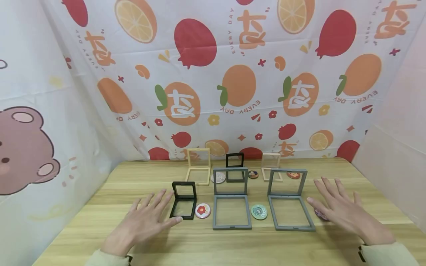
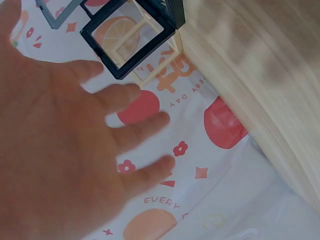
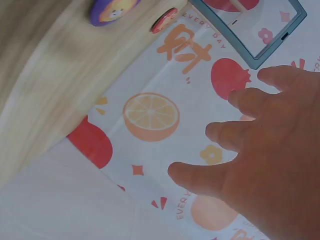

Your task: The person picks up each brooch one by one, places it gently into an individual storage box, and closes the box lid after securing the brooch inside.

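The left hand [image 1: 141, 221] is spread with fingers apart beside a small black hinged frame [image 1: 183, 201], holding nothing. On the other side, the right hand [image 1: 346, 214] is spread too, partly over a purple badge [image 1: 321, 215] and next to a grey hinged frame [image 1: 290, 212]. Another grey frame [image 1: 232, 229] stands mid-table with its lid upright. Between the frames lie a white badge with a red flower [image 1: 202, 210] and a green badge [image 1: 259, 212]. In the left wrist view the left hand [image 2: 65, 145] shows straight fingers, as does the right hand [image 3: 255, 135] in the right wrist view.
Behind them stand a yellow frame [image 1: 199, 168], another black frame [image 1: 235, 180] and a cream frame [image 1: 271, 169]. Near these lie a pale badge [image 1: 218, 177], a dark badge [image 1: 253, 174] and a red badge [image 1: 294, 175]. A fruit-print cloth [image 1: 213, 81] hangs at the wooden table's [image 1: 213, 251] back edge.
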{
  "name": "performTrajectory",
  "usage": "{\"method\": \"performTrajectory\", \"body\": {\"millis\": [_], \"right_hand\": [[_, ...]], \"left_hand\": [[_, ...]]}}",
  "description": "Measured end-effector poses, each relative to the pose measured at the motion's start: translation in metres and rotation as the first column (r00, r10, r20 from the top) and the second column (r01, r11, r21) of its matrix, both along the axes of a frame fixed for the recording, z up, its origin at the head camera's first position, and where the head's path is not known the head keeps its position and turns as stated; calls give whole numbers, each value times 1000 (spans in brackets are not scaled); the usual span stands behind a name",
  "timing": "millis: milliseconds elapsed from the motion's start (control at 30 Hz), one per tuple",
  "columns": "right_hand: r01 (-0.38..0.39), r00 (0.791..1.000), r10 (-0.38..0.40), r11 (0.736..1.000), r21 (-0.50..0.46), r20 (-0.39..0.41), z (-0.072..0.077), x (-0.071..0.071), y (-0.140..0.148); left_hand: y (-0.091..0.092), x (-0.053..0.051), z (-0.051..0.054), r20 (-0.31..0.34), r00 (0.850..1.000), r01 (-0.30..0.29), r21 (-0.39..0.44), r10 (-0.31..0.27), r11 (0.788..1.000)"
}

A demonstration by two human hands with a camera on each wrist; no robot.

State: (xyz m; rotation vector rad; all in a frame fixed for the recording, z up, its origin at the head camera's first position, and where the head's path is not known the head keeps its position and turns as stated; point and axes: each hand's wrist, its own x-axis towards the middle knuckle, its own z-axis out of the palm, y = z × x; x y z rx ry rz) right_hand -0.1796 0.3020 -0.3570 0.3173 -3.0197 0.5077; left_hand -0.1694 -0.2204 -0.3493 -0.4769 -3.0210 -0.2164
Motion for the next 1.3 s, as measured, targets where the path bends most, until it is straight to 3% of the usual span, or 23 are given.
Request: {"method": "performTrajectory", "body": {"millis": [67,200,367,467,667,867,1100,1300], "right_hand": [[-19,1000,20,1000,23,-18,4,-2,-3],[-72,989,82,994,83,-126,11,-5,-8],[-126,963,140,989,72,-230,20,-8,-23],[-181,947,190,982,59,-259,23,-10,-33],[-249,919,257,966,64,-299,28,-12,-53],[-289,919,282,957,14,-275,32,-15,-69],[-318,924,303,948,-27,-234,35,-19,-87],[-369,903,348,929,-41,-252,36,-22,-102]], "left_hand": [[-1,-2,2,-56,997,54,-5,-54,999],[-3,-6,7,-164,976,143,-22,-145,989],[-6,-7,9,-199,964,174,-27,-176,984],[-6,-9,9,-190,965,178,-23,-179,984],[-4,-14,7,-112,979,171,0,-170,985],[-4,-19,5,-79,985,155,19,-153,988],[-7,-23,1,-106,979,178,15,-176,984],[-6,-27,-4,-72,985,163,60,-159,985]]}}
